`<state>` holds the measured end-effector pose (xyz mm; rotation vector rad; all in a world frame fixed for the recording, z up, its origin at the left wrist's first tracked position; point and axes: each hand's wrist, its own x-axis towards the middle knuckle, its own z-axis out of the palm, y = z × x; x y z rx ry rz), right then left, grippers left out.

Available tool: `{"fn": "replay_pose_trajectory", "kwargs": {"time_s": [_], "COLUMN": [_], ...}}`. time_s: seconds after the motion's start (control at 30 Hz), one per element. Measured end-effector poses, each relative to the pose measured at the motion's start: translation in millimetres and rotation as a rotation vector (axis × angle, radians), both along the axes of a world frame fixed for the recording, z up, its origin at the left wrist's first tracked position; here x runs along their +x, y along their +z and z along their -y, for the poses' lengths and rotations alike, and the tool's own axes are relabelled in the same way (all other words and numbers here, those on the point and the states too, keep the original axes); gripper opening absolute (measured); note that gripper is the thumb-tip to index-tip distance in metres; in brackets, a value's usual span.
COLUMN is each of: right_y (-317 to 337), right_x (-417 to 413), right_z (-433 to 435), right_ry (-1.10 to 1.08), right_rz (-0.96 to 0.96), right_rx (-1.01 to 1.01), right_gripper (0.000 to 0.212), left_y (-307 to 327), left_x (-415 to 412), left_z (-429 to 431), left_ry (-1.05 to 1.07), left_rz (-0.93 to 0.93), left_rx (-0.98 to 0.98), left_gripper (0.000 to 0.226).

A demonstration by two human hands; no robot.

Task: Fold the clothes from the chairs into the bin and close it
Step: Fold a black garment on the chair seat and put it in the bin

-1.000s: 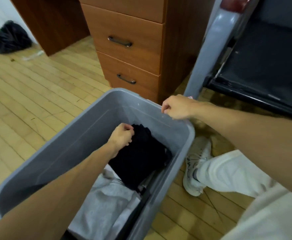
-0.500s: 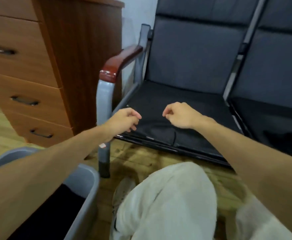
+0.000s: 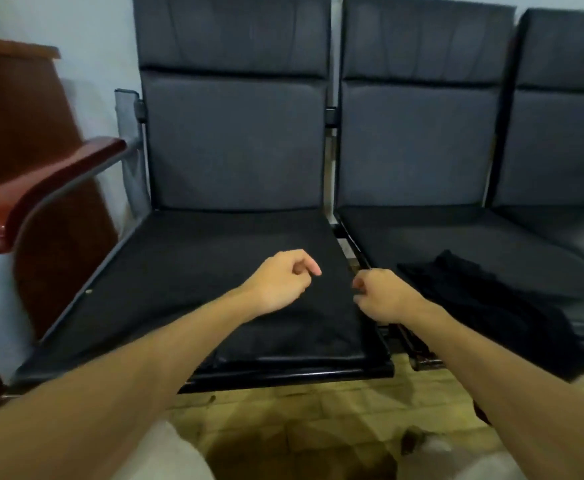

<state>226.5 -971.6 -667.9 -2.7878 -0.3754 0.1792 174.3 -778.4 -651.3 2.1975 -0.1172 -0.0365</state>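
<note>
A row of dark grey chairs stands against the wall. The left chair (image 3: pixel 214 258) has a bare seat. On the middle chair (image 3: pixel 456 233) lies a crumpled black garment (image 3: pixel 484 299), hanging over the seat's front edge. My left hand (image 3: pixel 283 282) hovers over the left seat with fingers loosely curled, holding nothing. My right hand (image 3: pixel 380 296) hovers near the gap between the two seats, also loosely curled and holding nothing, a short way left of the garment. The bin is out of view.
A red-brown wooden armrest (image 3: pixel 41 188) on a grey metal frame juts out at the left, with a brown cabinet (image 3: pixel 17 119) behind it. A third chair (image 3: pixel 567 133) is at the far right. Wooden floor (image 3: pixel 304 410) and my light trousers lie below.
My view swung from the grey bin up and right to the chairs. My left hand left the black garment in the bin, my right hand left the bin's rim, and both now hover over the seats.
</note>
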Motion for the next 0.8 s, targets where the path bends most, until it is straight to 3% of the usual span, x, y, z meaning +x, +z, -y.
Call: {"fn": "replay_pose_trajectory", "kwargs": {"time_s": [0.17, 0.27, 0.4, 0.5, 0.57, 0.67, 0.8], "right_y": [4, 0, -12, -22, -24, -24, -7], "right_x": [28, 35, 34, 31, 31, 33, 35], "right_z": [53, 85, 120, 136, 138, 133, 98], "right_ry": [-0.181, -0.295, -0.430, -0.419, -0.397, -0.398, -0.259], "right_rz": [0.086, 0.060, -0.074, -0.074, 0.014, 0.072, 0.153], "right_rx": [-0.020, -0.164, -0.349, -0.411, -0.359, -0.092, 0.179], "right_gripper": [0.025, 0.039, 0.056, 0.044, 0.032, 0.026, 0.010], "left_y": [-30, -38, -51, -60, -62, -61, -49], "left_x": [25, 41, 51, 56, 59, 59, 52], "left_z": [37, 55, 80, 93, 94, 90, 73], "left_ry": [-0.012, -0.007, -0.108, -0.189, -0.214, -0.244, -0.180], "left_rz": [-0.030, -0.031, 0.003, 0.053, 0.095, 0.106, 0.023], "left_rx": [-0.138, -0.198, -0.108, 0.002, 0.042, 0.071, -0.021], "left_gripper": [0.026, 0.027, 0.028, 0.027, 0.028, 0.027, 0.025]}}
